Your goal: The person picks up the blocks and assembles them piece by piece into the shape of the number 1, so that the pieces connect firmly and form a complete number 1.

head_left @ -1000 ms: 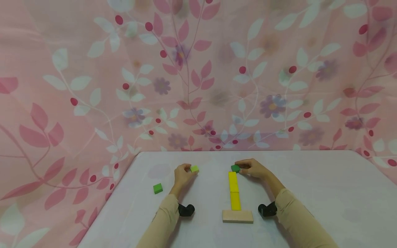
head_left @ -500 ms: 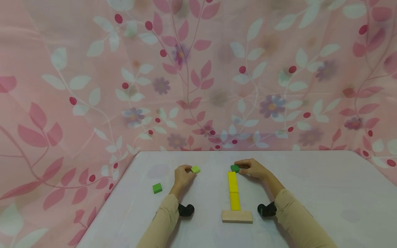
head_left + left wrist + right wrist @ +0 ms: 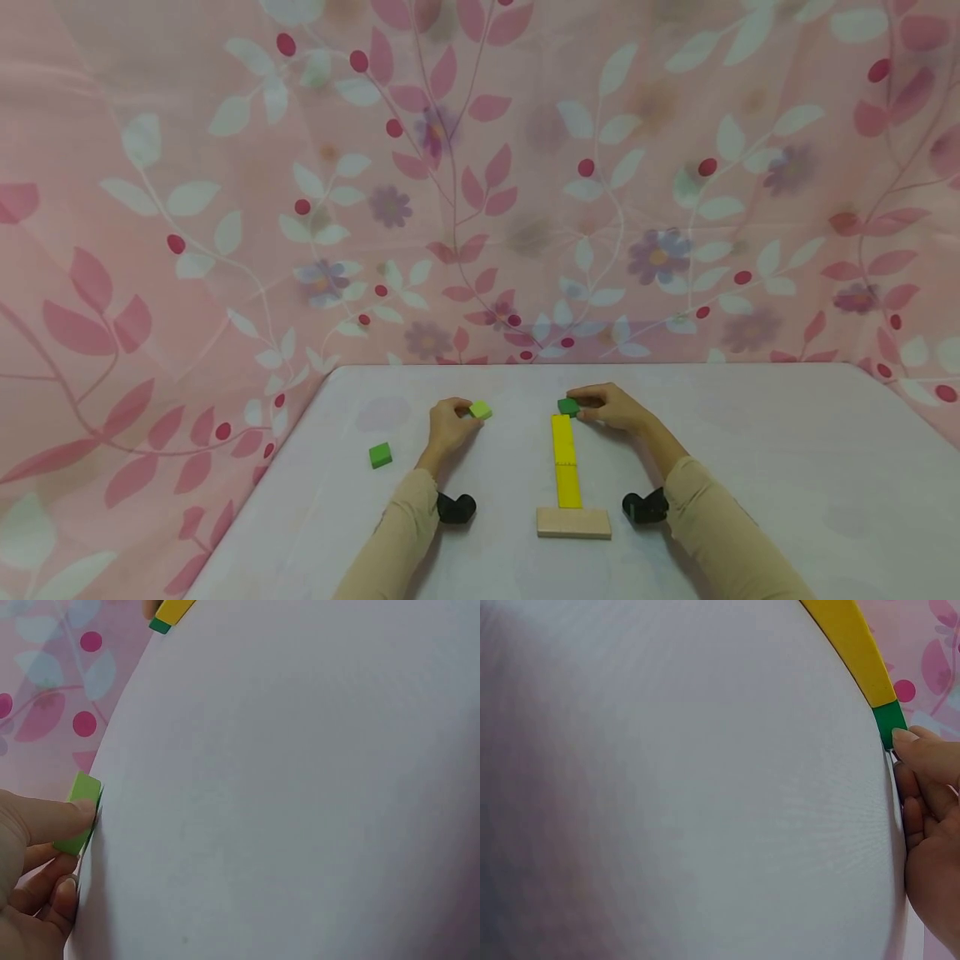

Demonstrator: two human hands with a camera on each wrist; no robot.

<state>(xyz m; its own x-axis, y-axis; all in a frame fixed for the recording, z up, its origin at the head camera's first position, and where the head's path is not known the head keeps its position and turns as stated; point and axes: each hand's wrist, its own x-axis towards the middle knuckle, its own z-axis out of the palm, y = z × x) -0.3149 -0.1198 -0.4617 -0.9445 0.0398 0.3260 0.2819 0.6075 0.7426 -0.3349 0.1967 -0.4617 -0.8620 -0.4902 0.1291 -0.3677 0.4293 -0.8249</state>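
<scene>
My left hand point(image 3: 452, 426) pinches a light green block point(image 3: 481, 410) between thumb and fingers, left of the yellow strip. In the left wrist view the thumb lies along the face of this light green block point(image 3: 79, 814). My right hand point(image 3: 615, 407) pinches a dark green block point(image 3: 567, 407) at the far end of two yellow blocks point(image 3: 566, 461) laid end to end. The right wrist view shows the dark green block point(image 3: 889, 724) right against the end of the yellow block point(image 3: 853, 646). A plain wooden block point(image 3: 573, 523) lies crosswise at their near end.
Another green block point(image 3: 380, 455) lies on the white table point(image 3: 300, 533), left of my left forearm. Black wrist camera mounts point(image 3: 456, 508) stick inward from both sleeves. A pink flowered cloth point(image 3: 480, 183) hangs behind the table's far edge.
My left hand has moved a little to the right with the light green block. The right hand and the dark green block stay in place.
</scene>
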